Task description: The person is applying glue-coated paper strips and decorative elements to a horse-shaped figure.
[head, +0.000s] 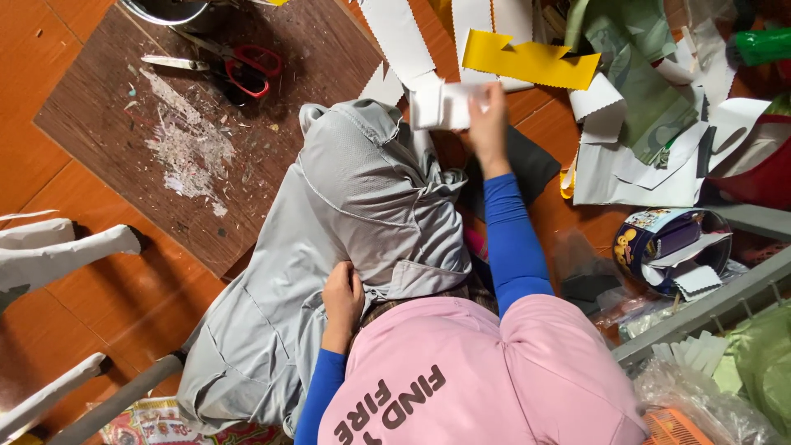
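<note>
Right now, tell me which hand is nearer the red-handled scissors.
Left. The left hand rests on the grey garment, below the red-handled scissors; the right hand, holding white paper, is farther right.

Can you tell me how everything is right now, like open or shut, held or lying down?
scissors: blades open, lying on the board
white paper: folded, held up
right hand: shut on the white paper
grey cloth: bunched up
left hand: gripping the grey cloth
round tin: on its side, open, scraps inside
</note>
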